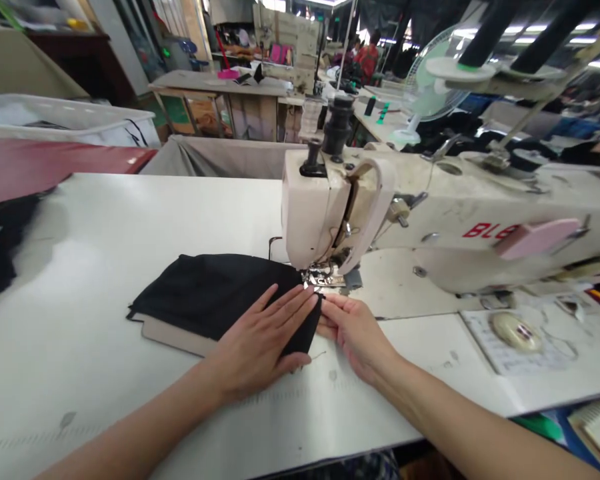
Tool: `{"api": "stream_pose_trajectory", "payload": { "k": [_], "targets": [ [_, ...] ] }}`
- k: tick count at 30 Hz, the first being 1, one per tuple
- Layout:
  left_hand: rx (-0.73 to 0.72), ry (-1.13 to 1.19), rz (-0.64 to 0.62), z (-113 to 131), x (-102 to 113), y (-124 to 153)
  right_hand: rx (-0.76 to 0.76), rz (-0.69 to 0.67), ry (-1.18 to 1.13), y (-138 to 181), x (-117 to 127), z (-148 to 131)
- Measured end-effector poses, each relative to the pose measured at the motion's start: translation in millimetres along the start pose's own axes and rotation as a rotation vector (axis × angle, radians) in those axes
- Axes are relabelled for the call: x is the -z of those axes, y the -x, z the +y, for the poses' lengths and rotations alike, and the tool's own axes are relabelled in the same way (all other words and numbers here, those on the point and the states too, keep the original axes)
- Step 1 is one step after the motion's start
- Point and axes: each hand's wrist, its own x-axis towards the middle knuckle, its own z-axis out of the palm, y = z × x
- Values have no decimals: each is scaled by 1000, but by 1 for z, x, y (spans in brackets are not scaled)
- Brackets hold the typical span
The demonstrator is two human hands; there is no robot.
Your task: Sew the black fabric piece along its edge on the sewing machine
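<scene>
A folded piece of black fabric (210,290) lies on the white table (130,220), over a beige piece (173,335) that shows at its near edge. Its right end reaches under the presser foot (320,275) of a cream sewing machine (430,213). My left hand (263,340) lies flat on the fabric's right end, fingers together and pointing at the foot. My right hand (353,330) pinches the fabric's right edge just in front of the foot.
More black cloth (0,247) lies at the table's left edge, by a dark red surface (40,167). A white bin (55,120) and a grey cloth trough (220,157) stand behind. A fan (430,80), other work tables and people are further back.
</scene>
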Motion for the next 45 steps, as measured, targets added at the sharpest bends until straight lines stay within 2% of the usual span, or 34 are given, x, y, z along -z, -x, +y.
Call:
{"api": "stream_pose_trajectory", "payload": {
  "k": [20,26,31,34,37,45],
  "targets": [
    [9,43,-11,0,-1,-1,-10,-30,-59,1,5,0],
    [-4,150,1,0,3,3,26,-64,18,3,4,1],
    [185,489,69,-15,10,-21,76,-41,74,0,3,8],
    [216,612,-26,-29,16,-46,111,-46,125,-1,4,11],
    [310,644,-108,-38,21,-61,137,-47,184,-4,7,11],
    [548,877,-42,-33,13,-57,218,-2,346,6,4,23]
  ]
}}
